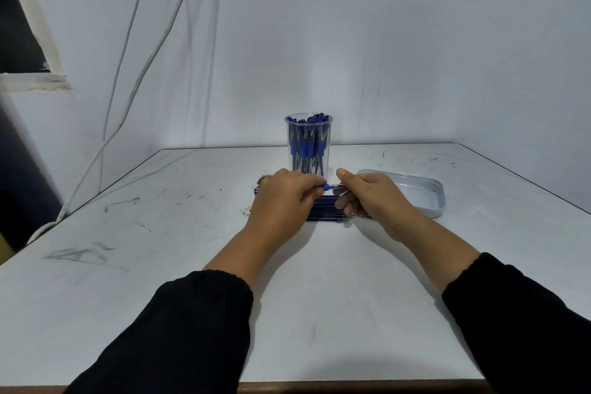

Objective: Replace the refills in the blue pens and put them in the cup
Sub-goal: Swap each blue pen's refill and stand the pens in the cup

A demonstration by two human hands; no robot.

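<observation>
Both hands (284,198) (367,193) grip one blue pen (325,187).

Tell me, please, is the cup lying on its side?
No, the cup stands upright on the table behind both hands, with blue pens inside it.

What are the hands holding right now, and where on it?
One blue pen between both: left hand grips the barrel, right hand pinches the tip end.
</observation>
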